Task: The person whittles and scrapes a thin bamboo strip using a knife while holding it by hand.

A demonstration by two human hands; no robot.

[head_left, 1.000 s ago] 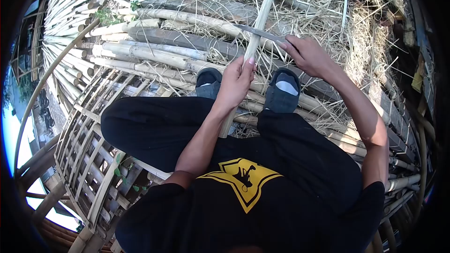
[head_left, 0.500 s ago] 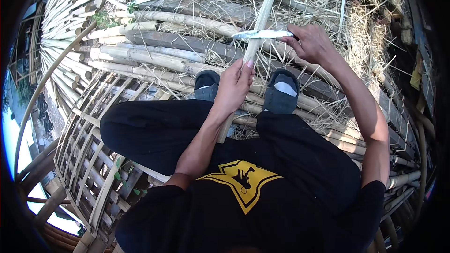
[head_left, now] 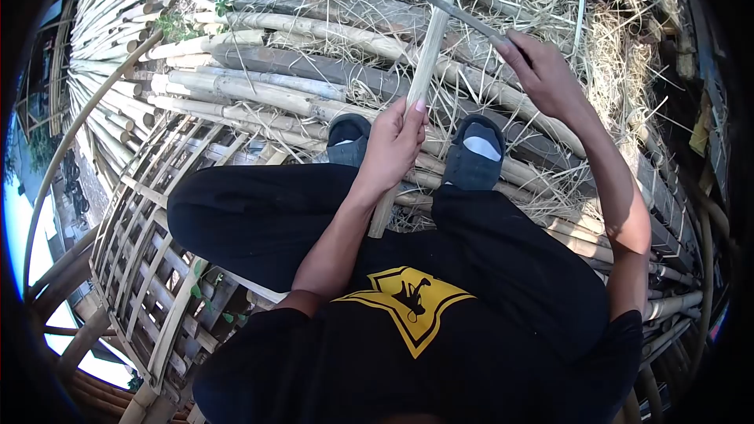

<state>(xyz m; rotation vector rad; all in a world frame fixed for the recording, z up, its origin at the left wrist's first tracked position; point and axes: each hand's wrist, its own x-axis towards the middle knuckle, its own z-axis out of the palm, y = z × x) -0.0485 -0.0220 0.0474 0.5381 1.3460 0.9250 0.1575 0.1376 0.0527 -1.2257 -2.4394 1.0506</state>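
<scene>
My left hand (head_left: pixel 397 141) is wrapped round a long, pale bamboo strip (head_left: pixel 430 51), which slants from near my lap up past the top edge of the view. In my right hand (head_left: pixel 540 71) is the handle of a knife (head_left: pixel 471 20); my fingers are closed and hide most of that handle. The blade lies across the upper part of the strip, its tip reaching past the strip's left side. I cannot tell how deep the edge sits in the bamboo.
Bamboo poles (head_left: pixel 228 86) are stacked under and ahead of my sandalled feet (head_left: pixel 475 153). Thin shavings (head_left: pixel 542 0) litter the poles at the front right. At my left stands a woven bamboo lattice (head_left: pixel 149 259), with a curved pole (head_left: pixel 71 149) beyond it.
My right hand has carried the knife farther up the strip, away from my body, and the blade's angle has changed. My left hand has stayed in nearly the same place.
</scene>
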